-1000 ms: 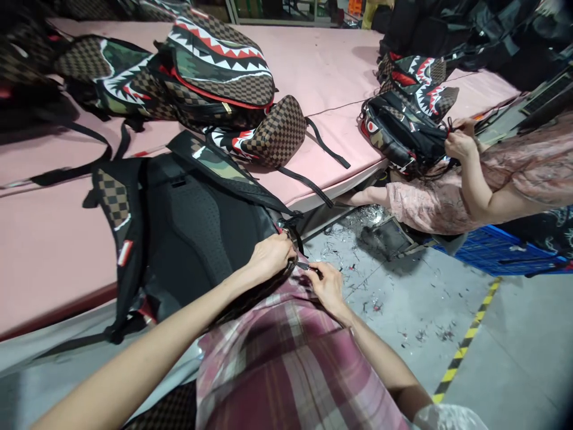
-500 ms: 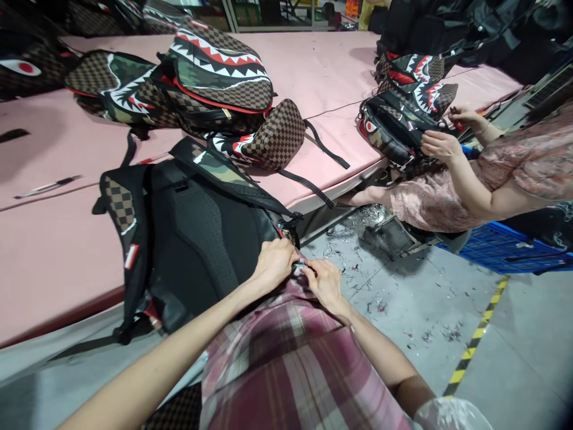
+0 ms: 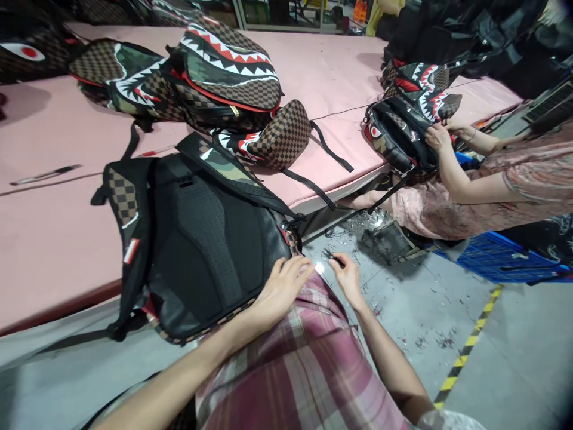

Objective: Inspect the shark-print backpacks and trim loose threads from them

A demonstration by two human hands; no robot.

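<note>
A black backpack (image 3: 192, 239) with checkered and camouflage straps leans over the table edge onto my lap, its padded back facing up. My left hand (image 3: 284, 289) lies open at its lower right edge, fingers stretched out over the plaid cloth on my lap. To the right, my right hand (image 3: 347, 278) is raised clear of the bag, thumb and fingers pinched together. A small dark thing shows at those fingertips, too small to name against the littered floor.
Backpacks with shark-mouth prints (image 3: 233, 65) lie on the pink table (image 3: 331, 65), with a pen-like tool (image 3: 47, 174) at left. At right a co-worker's hands (image 3: 441, 136) handle another backpack (image 3: 394, 131). A blue crate (image 3: 501, 254) and dark scraps (image 3: 445, 338) are on the floor.
My hands, together at the bag's edge before, are now apart. The right moved right and up; the left opened out flat. The co-worker's hands have come together on their bag.
</note>
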